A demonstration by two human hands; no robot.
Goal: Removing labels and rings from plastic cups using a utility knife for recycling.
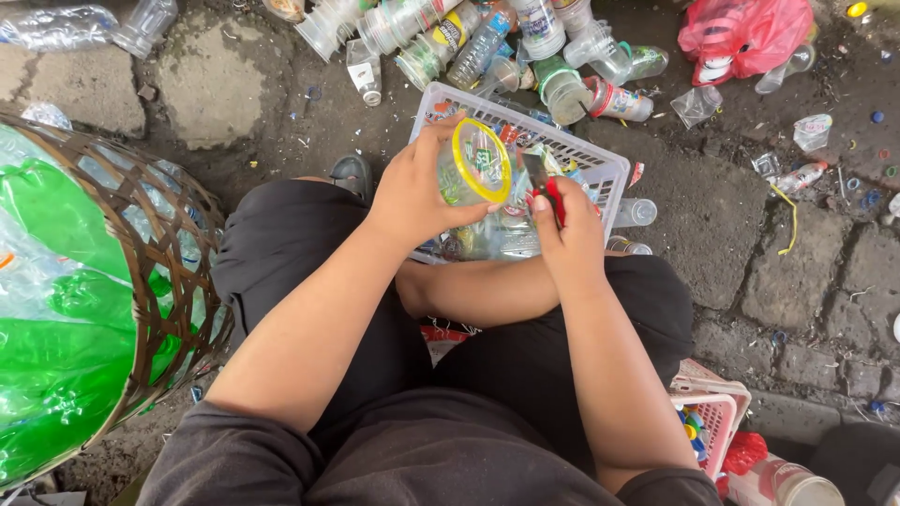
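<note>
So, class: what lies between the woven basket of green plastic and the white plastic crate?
In the head view, the person's black-clothed knee and left forearm lie between the woven basket and the white crate.

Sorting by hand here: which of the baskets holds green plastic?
The woven brown basket beside the left arm holds green plastic. The white basket ahead holds clear cups; the pink one holds small coloured caps.
</note>
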